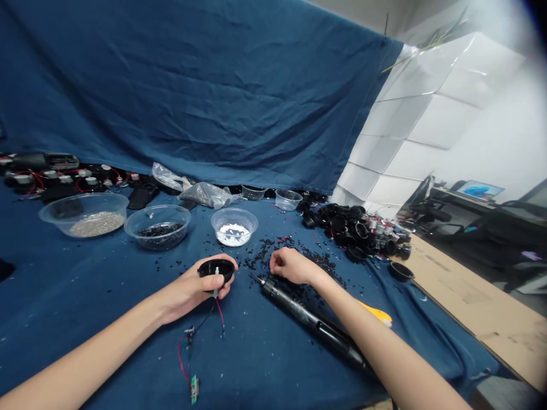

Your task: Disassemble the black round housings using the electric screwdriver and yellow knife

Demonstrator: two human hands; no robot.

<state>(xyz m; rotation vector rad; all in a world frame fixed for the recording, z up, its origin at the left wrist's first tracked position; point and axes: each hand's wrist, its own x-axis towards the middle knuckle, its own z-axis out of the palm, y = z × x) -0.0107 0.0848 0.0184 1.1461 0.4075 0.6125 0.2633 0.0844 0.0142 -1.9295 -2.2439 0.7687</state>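
Note:
My left hand (194, 287) is closed round a black round housing (216, 269) with a small white part in it. Red and black wires (220, 313) trail from it down to a small green circuit board (194, 389) on the blue cloth. My right hand (290, 265) rests on the cloth with its fingers pinched among scattered small black screws (265, 250); what it pinches is too small to make out. A black electric screwdriver (299, 310) lies on the cloth under my right forearm, tip pointing toward the housing.
Clear plastic bowls stand behind: one with grey bits (85, 213), one with dark parts (158, 226), one with white parts (234, 226). A heap of black housings (354, 228) lies at the right. Wired motors (64, 179) line the back left. The bare table edge (465, 296) runs along the right.

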